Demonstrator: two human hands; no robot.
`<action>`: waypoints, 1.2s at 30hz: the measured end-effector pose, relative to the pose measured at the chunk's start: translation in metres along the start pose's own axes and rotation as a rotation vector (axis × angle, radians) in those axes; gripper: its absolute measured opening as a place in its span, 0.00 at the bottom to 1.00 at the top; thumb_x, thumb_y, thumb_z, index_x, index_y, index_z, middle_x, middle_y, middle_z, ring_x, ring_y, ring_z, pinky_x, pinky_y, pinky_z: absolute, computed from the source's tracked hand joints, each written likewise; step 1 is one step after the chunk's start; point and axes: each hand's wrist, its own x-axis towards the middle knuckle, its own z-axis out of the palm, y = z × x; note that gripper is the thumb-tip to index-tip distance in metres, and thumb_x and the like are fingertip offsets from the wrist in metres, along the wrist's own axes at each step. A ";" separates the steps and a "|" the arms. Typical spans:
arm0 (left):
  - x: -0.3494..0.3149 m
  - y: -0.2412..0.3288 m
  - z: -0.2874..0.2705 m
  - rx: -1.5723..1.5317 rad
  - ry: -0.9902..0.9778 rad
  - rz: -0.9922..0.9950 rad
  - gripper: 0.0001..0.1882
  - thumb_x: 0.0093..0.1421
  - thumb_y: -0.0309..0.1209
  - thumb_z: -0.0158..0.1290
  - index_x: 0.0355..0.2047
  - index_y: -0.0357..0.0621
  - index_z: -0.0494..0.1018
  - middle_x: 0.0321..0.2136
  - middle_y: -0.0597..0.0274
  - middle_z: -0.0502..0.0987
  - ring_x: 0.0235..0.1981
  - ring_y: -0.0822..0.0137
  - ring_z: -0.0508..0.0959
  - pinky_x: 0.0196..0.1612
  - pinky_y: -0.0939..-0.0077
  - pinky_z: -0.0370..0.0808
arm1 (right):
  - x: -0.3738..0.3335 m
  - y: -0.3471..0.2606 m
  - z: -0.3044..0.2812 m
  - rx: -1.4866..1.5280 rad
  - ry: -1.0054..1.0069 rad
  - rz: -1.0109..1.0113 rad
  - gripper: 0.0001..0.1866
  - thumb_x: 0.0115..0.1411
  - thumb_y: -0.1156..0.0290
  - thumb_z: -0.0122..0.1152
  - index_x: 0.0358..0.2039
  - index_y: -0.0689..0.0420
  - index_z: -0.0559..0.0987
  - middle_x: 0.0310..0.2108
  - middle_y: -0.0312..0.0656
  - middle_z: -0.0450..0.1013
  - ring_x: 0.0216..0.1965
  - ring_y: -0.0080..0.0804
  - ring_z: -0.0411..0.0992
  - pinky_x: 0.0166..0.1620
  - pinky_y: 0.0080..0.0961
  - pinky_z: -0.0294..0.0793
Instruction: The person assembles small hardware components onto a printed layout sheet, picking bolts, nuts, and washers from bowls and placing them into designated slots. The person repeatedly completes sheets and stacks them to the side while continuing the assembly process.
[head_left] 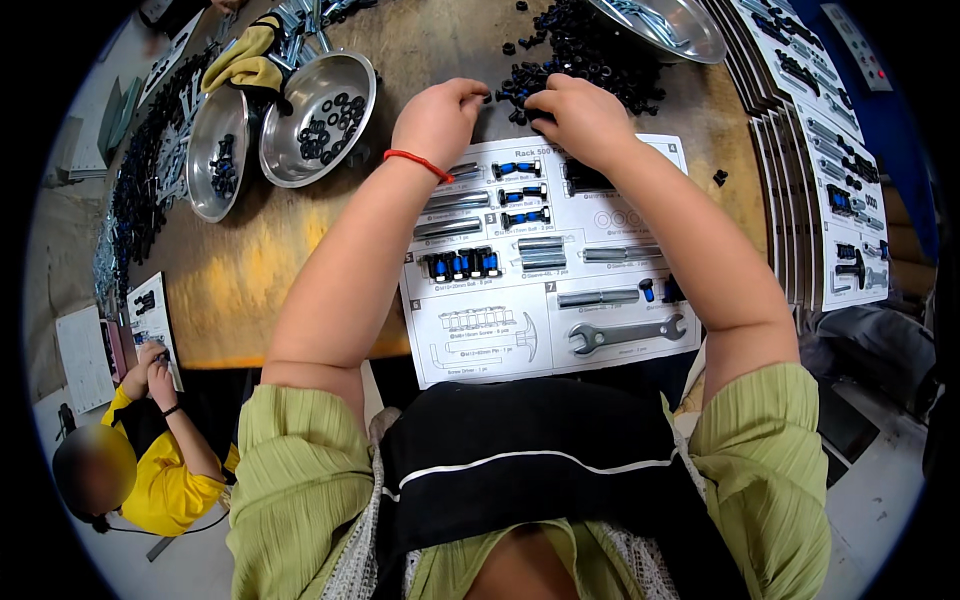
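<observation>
My left hand (440, 122), with a red cord at its wrist, is closed in a pinch, a small black fastener (487, 98) at its fingertips. Across from it, my right hand (582, 120) curls its fingers at the near edge of a heap of black bolts and nuts (590, 55). What those fingers grip, if anything, is hidden. Below both hands lies a white parts card (480, 290) bearing black bolts with blue bands, metal sleeves (542, 252) and a flat wrench (628, 334). My forearms cover parts of its upper left and right sides.
Two metal bowls, one with black washers and nuts (338, 125), the other with black bolts (224, 165), stand left beside a yellow glove (248, 62). Another bowl (705, 42) sits top right. Stacked filled cards (845, 215) line the right. A person in yellow (175, 485) works at left.
</observation>
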 end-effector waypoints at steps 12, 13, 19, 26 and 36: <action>0.020 0.020 0.018 0.458 -0.122 0.315 0.10 0.62 0.38 0.52 0.40 0.58 0.83 0.37 0.62 0.78 0.42 0.58 0.78 0.45 0.63 0.77 | -0.020 0.025 -0.030 0.408 0.113 0.335 0.09 0.52 0.68 0.61 0.35 0.53 0.77 0.23 0.42 0.74 0.29 0.44 0.74 0.36 0.37 0.73; 0.021 0.021 0.016 0.466 -0.129 0.303 0.11 0.62 0.39 0.52 0.40 0.58 0.83 0.38 0.62 0.78 0.42 0.58 0.78 0.45 0.63 0.77 | -0.020 0.026 -0.026 0.398 0.109 0.288 0.09 0.53 0.68 0.61 0.36 0.52 0.79 0.24 0.42 0.75 0.29 0.44 0.74 0.36 0.37 0.74; -0.012 0.014 -0.013 0.218 0.058 0.144 0.13 0.60 0.42 0.56 0.38 0.51 0.83 0.35 0.59 0.81 0.38 0.53 0.80 0.42 0.64 0.77 | -0.008 -0.012 -0.010 -0.053 -0.003 0.122 0.12 0.54 0.60 0.65 0.36 0.51 0.82 0.38 0.39 0.75 0.43 0.41 0.75 0.42 0.38 0.76; -0.122 -0.007 -0.060 -0.033 0.087 -0.024 0.10 0.60 0.34 0.59 0.38 0.42 0.82 0.26 0.59 0.82 0.27 0.69 0.80 0.33 0.77 0.74 | 0.005 -0.019 -0.007 -0.334 0.046 0.207 0.11 0.55 0.61 0.60 0.29 0.55 0.83 0.33 0.48 0.79 0.36 0.47 0.78 0.38 0.43 0.78; -0.236 -0.012 -0.022 -0.003 0.057 0.175 0.04 0.53 0.27 0.62 0.30 0.46 0.81 0.27 0.64 0.75 0.29 0.62 0.77 0.32 0.72 0.74 | -0.103 -0.119 -0.026 0.349 -0.219 -0.055 0.08 0.56 0.67 0.63 0.37 0.51 0.81 0.31 0.38 0.75 0.35 0.38 0.76 0.38 0.36 0.76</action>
